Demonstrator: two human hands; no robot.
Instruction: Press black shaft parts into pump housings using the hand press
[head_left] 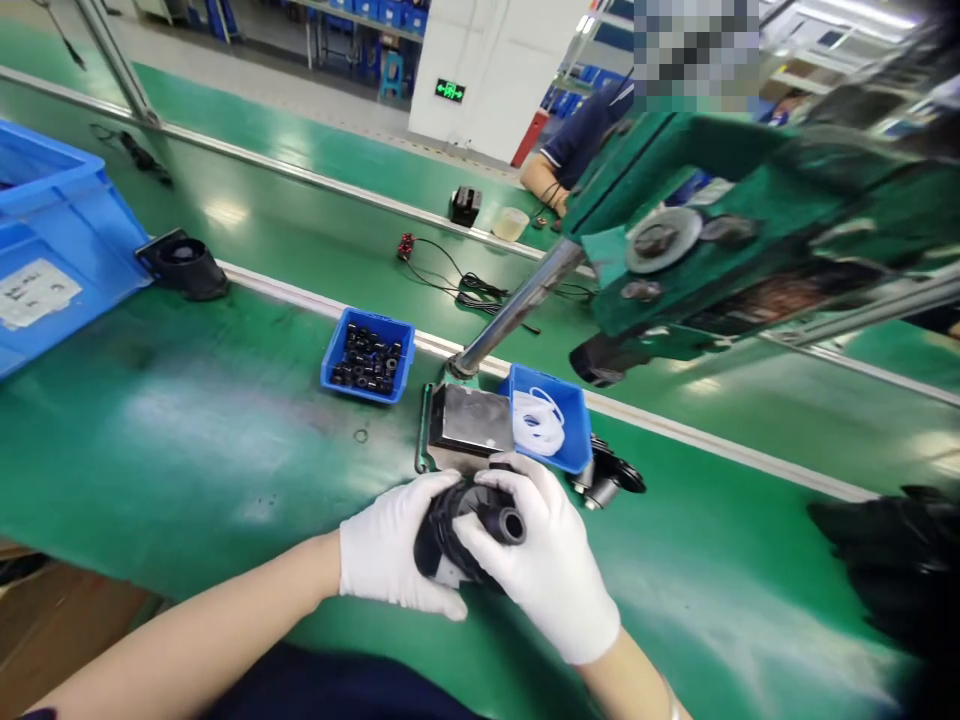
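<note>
The left hand (397,545), in a white glove, curved around the left side of a black housing (431,530), thumb above and fingers below. The right hand (559,550), gloved too, pinched a short black tube (512,525) at the housing's right side between thumb and fingers. The housing was at the near middle of a green table (225,430), just in front of a metal block (476,418). Touching or close by the block's right side was a blue bin (575,430) of white tubing (538,425); farther left, a smaller blue bin (360,392) held small black parts (367,362). A metal post (517,315) leaned up toward a green machine head (757,220) at far right. At far left, a large blue crate (82,235) stood beside another black part (187,270). Beyond, a co-worker's arm (546,180) rested near a black cube-like piece (466,206).
</note>
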